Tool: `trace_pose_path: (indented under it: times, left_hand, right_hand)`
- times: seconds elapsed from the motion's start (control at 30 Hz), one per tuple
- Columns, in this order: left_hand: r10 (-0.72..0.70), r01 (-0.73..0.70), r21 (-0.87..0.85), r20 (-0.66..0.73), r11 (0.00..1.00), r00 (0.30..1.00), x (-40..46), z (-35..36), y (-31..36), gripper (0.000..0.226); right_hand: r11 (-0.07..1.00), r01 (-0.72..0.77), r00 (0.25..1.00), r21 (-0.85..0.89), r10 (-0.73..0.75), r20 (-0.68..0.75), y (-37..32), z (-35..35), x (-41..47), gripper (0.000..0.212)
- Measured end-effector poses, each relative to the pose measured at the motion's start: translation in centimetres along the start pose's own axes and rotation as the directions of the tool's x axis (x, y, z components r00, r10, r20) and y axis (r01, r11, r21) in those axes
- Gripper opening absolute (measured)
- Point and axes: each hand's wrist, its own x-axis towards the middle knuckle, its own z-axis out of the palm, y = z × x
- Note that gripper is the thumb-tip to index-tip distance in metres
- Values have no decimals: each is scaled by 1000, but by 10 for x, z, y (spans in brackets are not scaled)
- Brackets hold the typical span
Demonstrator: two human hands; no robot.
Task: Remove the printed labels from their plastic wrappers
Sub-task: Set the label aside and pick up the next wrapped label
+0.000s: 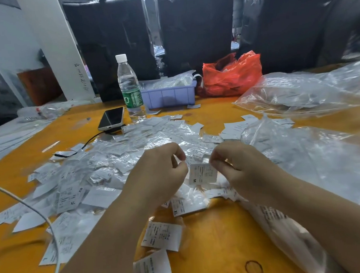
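A white printed label marked M in its clear plastic wrapper (202, 173) hangs between my two hands above the orange table (220, 233). My left hand (162, 172) pinches the wrapper's upper left edge. My right hand (240, 164) pinches its upper right corner. Under and around my hands lies a wide heap of wrapped labels and empty wrappers (118, 159). More loose labels, marked XL (185, 206) and L (161, 236), lie near the front.
A water bottle (130, 89), a phone (111, 118) with a black cable, a purple bin (169, 94) and a red plastic bag (232, 74) stand at the back. Large clear bags (307, 151) cover the right side. A white cable (31, 206) crosses the left front.
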Motion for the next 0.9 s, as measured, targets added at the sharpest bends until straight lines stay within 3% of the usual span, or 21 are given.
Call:
trace_pose_path:
  times: [0.13, 0.2, 0.3, 0.37, 0.57, 0.9]
  left_hand:
    - [-41, 41, 8, 15, 999, 999, 1, 0, 4, 12]
    - [-74, 76, -66, 35, 995, 997, 2, -1, 6, 4]
    - [-94, 116, -267, 94, 957, 991, 3, -1, 7, 38]
    - [-84, 121, -330, 123, 936, 989, 3, 0, 10, 48]
    - [-11, 66, -297, 181, 953, 983, 2, 4, 10, 17]
    - [52, 26, -352, 210, 936, 976, -5, 10, 16, 7]
  right_hand:
    - [977, -37, 997, 212, 51, -64, 1, -2, -3, 22]
    - [958, -62, 995, 280, 82, -64, 1, -3, -4, 24]
    - [941, -72, 992, 331, 102, -75, -1, -4, -5, 26]
    - [940, -64, 991, 334, 98, -87, -3, -6, -5, 25]
    - [928, -19, 989, 371, 72, -130, -5, -11, -5, 23]
    - [952, 63, 989, 298, -21, -143, -12, -16, -6, 17]
